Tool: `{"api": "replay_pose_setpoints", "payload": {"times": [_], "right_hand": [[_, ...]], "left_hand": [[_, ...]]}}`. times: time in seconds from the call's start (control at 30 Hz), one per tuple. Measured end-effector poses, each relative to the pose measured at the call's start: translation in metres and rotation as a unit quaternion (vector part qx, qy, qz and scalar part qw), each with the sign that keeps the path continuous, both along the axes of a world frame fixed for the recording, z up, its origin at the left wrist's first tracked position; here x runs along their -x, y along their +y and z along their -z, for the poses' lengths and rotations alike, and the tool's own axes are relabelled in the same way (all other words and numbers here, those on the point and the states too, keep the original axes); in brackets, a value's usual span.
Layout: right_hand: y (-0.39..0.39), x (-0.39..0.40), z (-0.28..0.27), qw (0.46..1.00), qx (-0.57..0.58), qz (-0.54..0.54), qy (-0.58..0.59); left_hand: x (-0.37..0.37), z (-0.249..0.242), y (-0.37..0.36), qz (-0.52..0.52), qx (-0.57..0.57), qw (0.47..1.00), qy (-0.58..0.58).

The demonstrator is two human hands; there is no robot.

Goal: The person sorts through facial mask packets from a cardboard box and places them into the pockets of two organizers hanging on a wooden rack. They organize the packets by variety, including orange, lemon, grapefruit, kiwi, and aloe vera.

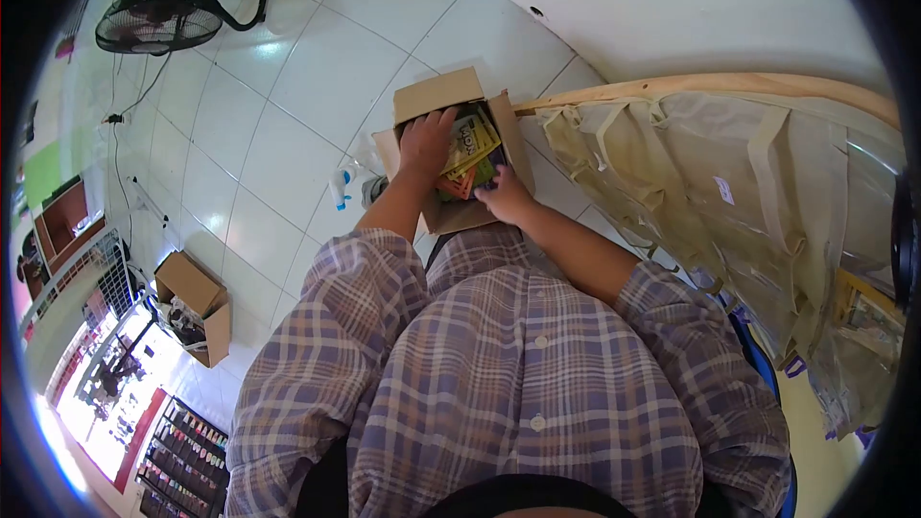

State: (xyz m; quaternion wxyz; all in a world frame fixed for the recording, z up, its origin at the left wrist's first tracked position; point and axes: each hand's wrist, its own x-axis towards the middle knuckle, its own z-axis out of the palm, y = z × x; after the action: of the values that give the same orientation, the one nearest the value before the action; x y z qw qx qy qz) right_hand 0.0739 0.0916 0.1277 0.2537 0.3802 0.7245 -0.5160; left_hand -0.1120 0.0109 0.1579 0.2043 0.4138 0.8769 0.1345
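Observation:
An open cardboard box (436, 94) stands on the floor in front of me, its flaps folded outward. Inside lie yellow printed packets (472, 138) with dark lettering, along with orange and green pieces (459, 182) that I cannot make out. My left hand (429, 142) reaches in over the left side, its fingers stretched out beside the yellow packets. At the lower right of the box is my right hand (507, 196), its fingers apart and close to the green and dark contents. Part of the contents is hidden under both hands.
A white and blue spray bottle (342, 188) is left of the box. A wood-framed fabric organizer (710, 173) with pockets stands close on the right. Farther left are a black fan (163, 21), its cable on the tiles, and another cardboard box (197, 293).

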Motion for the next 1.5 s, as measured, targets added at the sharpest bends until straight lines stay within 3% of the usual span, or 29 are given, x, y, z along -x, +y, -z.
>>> {"api": "replay_pose_setpoints", "payload": {"times": [0.07,0.1,0.17,0.27,0.33,0.37,0.43,0.57,0.63,0.67,0.73,0.8,0.87,0.9,0.93,0.97,1.0,1.07,1.1,1.17,1.2,1.27,1.3,1.4,1.47,1.5], "right_hand": [[-0.001,0.009,0.006,0.994,-0.011,0.111,0.000],[0.005,0.025,-0.023,0.987,-0.016,0.159,0.003],[0.010,0.037,-0.023,0.978,-0.019,0.208,0.009],[0.010,0.044,0.022,0.964,-0.012,0.266,-0.010],[0.017,0.051,0.010,0.929,0.097,0.354,0.055],[0.021,0.058,0.003,0.929,0.098,0.351,0.061],[0.021,0.066,-0.008,0.956,-0.010,0.275,-0.101],[0.021,0.068,0.006,0.967,-0.061,0.194,-0.151],[0.015,0.060,-0.007,0.985,-0.114,0.111,-0.067],[0.011,0.052,-0.014,0.984,-0.114,0.114,-0.072],[0.008,0.039,-0.041,0.994,-0.107,0.010,0.009],[0.008,0.021,-0.083,0.993,-0.098,0.013,0.060],[0.007,0.004,-0.103,0.986,-0.047,0.058,0.146],[0.006,-0.003,-0.104,0.986,-0.053,0.060,0.146],[0.006,-0.008,-0.102,0.967,0.045,0.118,0.219],[0.008,-0.014,-0.100,0.931,0.145,0.173,0.287],[0.011,-0.019,-0.107,0.931,0.142,0.174,0.287],[0.024,-0.017,-0.134,0.909,0.272,0.195,0.248],[0.028,-0.017,-0.140,0.908,0.271,0.196,0.251],[0.035,-0.018,-0.149,0.830,0.406,0.297,0.241],[0.040,-0.016,-0.151,0.829,0.402,0.297,0.250],[0.042,-0.014,-0.149,0.755,0.470,0.399,0.224],[0.044,-0.013,-0.145,0.735,0.483,0.415,0.232],[0.046,-0.020,-0.141,0.688,0.552,0.397,0.256],[0.042,-0.031,-0.132,0.683,0.538,0.427,0.247],[0.041,-0.033,-0.134,0.725,0.502,0.414,0.225]], "left_hand": [[-0.007,-0.013,0.000,0.015,-0.041,0.995,0.091],[-0.011,-0.017,0.001,0.015,-0.039,0.995,0.093],[-0.015,-0.022,0.002,-0.055,0.064,0.996,0.016],[-0.016,-0.011,-0.003,-0.073,0.078,0.994,0.003],[-0.017,-0.014,-0.003,-0.072,0.086,0.994,-0.003],[-0.014,-0.016,0.001,-0.072,0.089,0.993,-0.011],[-0.012,-0.016,0.004,-0.076,0.103,0.992,-0.013],[-0.011,-0.018,0.010,-0.089,0.117,0.989,-0.032],[-0.006,-0.018,0.006,-0.098,0.092,0.990,-0.033],[-0.004,-0.018,0.002,-0.109,0.068,0.991,-0.038],[-0.001,-0.018,-0.003,-0.103,0.060,0.992,-0.043],[0.002,-0.019,-0.009,-0.099,0.050,0.993,-0.045],[0.006,-0.026,-0.014,-0.093,0.058,0.981,-0.159],[0.006,-0.014,-0.019,-0.089,0.053,0.982,-0.160],[0.005,0.009,-0.026,-0.156,-0.071,0.930,-0.324],[0.002,0.022,-0.029,-0.215,-0.188,0.832,-0.475],[-0.001,0.004,-0.032,-0.213,-0.188,0.832,-0.477],[-0.004,-0.054,-0.038,-0.073,-0.232,0.778,-0.579],[-0.010,-0.051,-0.043,-0.026,-0.264,0.757,-0.598],[-0.012,-0.065,-0.057,-0.017,-0.139,0.781,-0.608],[-0.012,-0.074,-0.059,-0.009,-0.099,0.789,-0.607],[-0.029,-0.105,-0.050,-0.073,-0.126,0.787,-0.600],[-0.035,-0.122,-0.043,-0.109,-0.104,0.820,-0.552],[-0.060,-0.121,-0.033,-0.162,-0.077,0.847,-0.500],[-0.079,-0.103,-0.027,-0.162,-0.123,0.814,-0.544],[-0.082,-0.102,-0.025,-0.154,-0.167,0.778,-0.586]]}}
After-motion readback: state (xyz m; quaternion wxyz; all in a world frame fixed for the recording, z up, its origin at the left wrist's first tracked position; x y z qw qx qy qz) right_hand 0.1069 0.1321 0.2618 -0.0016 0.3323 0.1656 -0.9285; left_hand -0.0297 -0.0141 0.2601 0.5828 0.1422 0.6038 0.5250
